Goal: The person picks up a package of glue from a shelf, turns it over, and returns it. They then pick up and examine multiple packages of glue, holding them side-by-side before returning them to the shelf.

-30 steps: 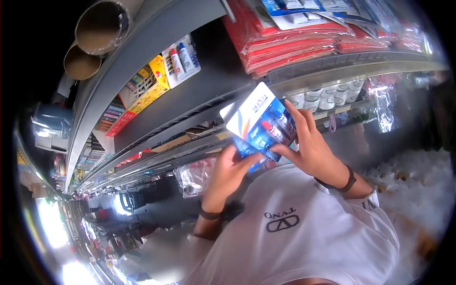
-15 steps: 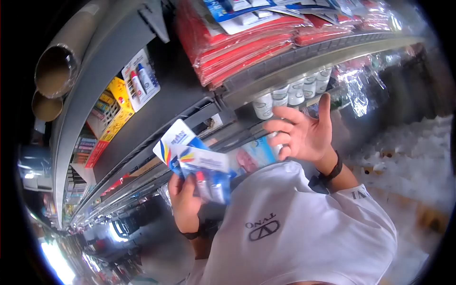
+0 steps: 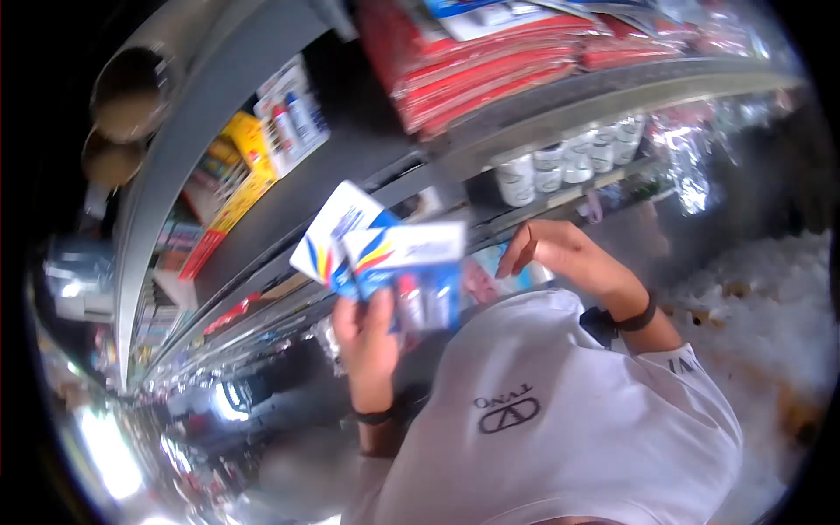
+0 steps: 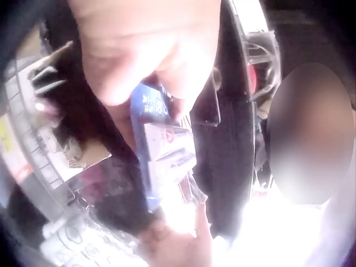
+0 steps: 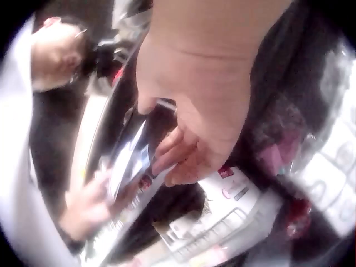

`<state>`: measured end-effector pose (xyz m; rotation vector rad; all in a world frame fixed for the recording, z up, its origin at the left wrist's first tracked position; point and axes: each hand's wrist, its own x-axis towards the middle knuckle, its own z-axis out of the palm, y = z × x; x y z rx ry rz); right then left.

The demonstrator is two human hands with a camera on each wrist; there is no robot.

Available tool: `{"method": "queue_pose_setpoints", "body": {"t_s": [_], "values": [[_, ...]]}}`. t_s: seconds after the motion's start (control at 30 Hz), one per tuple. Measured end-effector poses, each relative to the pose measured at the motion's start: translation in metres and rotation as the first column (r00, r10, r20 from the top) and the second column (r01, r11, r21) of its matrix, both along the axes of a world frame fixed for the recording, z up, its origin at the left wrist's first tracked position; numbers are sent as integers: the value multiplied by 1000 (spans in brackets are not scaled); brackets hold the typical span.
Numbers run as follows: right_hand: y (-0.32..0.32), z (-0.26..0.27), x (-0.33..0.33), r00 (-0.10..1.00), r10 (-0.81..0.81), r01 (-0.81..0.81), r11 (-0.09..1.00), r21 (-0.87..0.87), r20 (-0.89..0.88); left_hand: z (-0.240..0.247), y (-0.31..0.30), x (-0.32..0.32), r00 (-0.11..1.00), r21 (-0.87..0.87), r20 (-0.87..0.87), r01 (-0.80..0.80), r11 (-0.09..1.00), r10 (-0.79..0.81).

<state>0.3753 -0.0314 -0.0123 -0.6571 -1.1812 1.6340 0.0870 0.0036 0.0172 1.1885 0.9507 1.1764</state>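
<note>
My left hand (image 3: 367, 350) grips two carded packs of tubes, fanned so that one overlaps the other. The front pack (image 3: 411, 276) has a white header with coloured stripes and a red-capped tube under clear plastic. Behind it, the rear pack (image 3: 341, 232) shows mostly its white and blue card. In the left wrist view, thumb and fingers pinch the blue card edge (image 4: 146, 111). To the right of the packs my right hand (image 3: 569, 249) holds nothing, its fingers loosely bent downward. The right wrist view shows those fingers (image 5: 178, 156) near the packs (image 5: 127, 161).
On the grey shelf ahead lie a similar tube pack (image 3: 293, 127) and a yellow box (image 3: 258, 162). Red plastic-wrapped packets (image 3: 490, 74) are stacked at the upper right, with white cylindrical containers (image 3: 516, 179) below. Cardboard tubes (image 3: 131, 96) stick out at the upper left.
Both hands held the packs a second ago. The right hand let go and spread its fingers, then bent them down. The left hand moved left with both packs, now fanned apart.
</note>
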Motion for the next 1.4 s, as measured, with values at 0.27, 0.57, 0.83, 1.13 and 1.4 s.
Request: {"method": "queue_pose_setpoints", "body": {"t_s": [0.27,0.57,0.83,1.13,1.4], "values": [[-1,5,-43,862,-186,77,967,242,471,16,1,37,997,71,-24,76,995,-74],[-10,-26,-32,929,-354,346,935,83,112,-9,1,11,988,-116,151,54,992,-36],[-9,-21,-18,934,-340,338,941,-36,-110,-7,-2,-19,913,-169,406,51,984,23],[7,29,-25,898,-424,418,906,70,119,-9,-12,-43,914,-193,400,8,981,72],[53,134,-62,757,-567,547,822,160,325,-11,-14,-72,939,-143,340,-12,990,60]]}}
